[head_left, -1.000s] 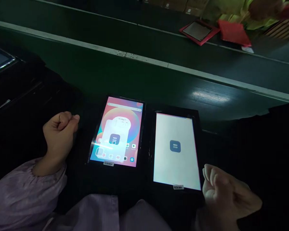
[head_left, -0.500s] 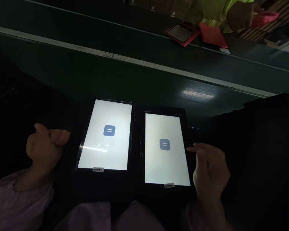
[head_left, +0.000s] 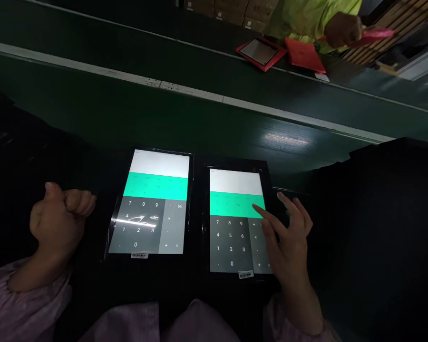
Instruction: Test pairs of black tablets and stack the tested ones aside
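Observation:
Two tablets lie side by side on a dark surface, each showing a calculator with a white top, a green band and grey number keys. Left of the left tablet (head_left: 148, 223) is my left hand (head_left: 59, 213), curled into a fist with nothing visible in it. My right hand (head_left: 288, 232) is over the right edge of the right tablet (head_left: 231, 237), fingers apart and holding nothing. Its index fingertip is at the green band; whether it touches the glass cannot be made out. A small barcode label (head_left: 246, 274) sticks out at the right tablet's bottom edge, another (head_left: 139, 255) at the left one's.
Beyond a pale rail (head_left: 192, 92), a person in a yellow sleeve (head_left: 306, 19) holds something pink. Near them lie a red pouch (head_left: 305, 55) and a tablet on red material (head_left: 259, 51). Cardboard boxes (head_left: 228, 12) stand at the top. Dark shapes flank both sides.
Both screens have gone from a white page with a blue icon to calculators. My right hand has moved left over the right tablet and spread its fingers. The view has shifted slightly.

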`<state>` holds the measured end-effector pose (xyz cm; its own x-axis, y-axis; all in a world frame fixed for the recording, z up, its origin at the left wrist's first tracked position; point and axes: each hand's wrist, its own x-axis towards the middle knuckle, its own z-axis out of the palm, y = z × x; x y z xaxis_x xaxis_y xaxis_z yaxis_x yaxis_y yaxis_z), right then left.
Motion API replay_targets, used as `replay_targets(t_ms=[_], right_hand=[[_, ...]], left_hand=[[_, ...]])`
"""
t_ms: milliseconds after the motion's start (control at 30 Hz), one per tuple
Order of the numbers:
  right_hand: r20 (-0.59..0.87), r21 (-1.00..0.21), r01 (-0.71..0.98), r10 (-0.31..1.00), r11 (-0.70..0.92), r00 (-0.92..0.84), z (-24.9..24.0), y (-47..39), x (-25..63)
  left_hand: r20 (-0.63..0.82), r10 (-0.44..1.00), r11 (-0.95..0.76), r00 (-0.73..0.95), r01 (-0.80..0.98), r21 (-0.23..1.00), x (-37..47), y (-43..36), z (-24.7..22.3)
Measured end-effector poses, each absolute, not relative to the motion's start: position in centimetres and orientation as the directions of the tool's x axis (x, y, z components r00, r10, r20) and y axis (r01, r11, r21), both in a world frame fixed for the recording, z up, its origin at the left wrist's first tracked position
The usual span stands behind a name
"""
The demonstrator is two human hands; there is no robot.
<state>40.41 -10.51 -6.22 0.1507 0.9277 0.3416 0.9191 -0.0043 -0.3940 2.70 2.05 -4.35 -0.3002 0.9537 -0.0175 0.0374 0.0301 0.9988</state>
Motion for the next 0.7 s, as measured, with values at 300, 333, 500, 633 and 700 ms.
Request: replay_targets(t_ms=[300,333,500,633,700], right_hand=[[0.400,-0.362,0.931,0.896,-0.037,0.191,-6.1,-10.3,40.6],[0.387,-0.361,0.932,0.904,-0.032,0.181,-6.1,-10.3,40.3],[0.367,-0.361,0.933,0.918,-0.007,0.149,-6.5,-10.3,39.9],[0.412,-0.383,0.923,0.885,-0.049,0.218,-6.2,-10.5,40.0],[0.429,-0.389,0.921,0.889,0.019,0.163,-5.6,-10.7,39.4]], left_hand=[[0.018,0.970,-0.008,-0.241,0.045,0.999,3.1,2.3,-4.2],[0.026,0.970,-0.016,-0.241,0.041,0.999,3.1,2.3,-4.2],[0.002,0.964,0.003,-0.265,0.017,1.000,3.3,2.3,-4.1],[0.016,0.972,-0.017,-0.235,-0.002,1.000,3.1,2.3,-4.3],[0.018,0.975,-0.020,-0.220,-0.010,1.000,2.9,2.2,-4.4]])
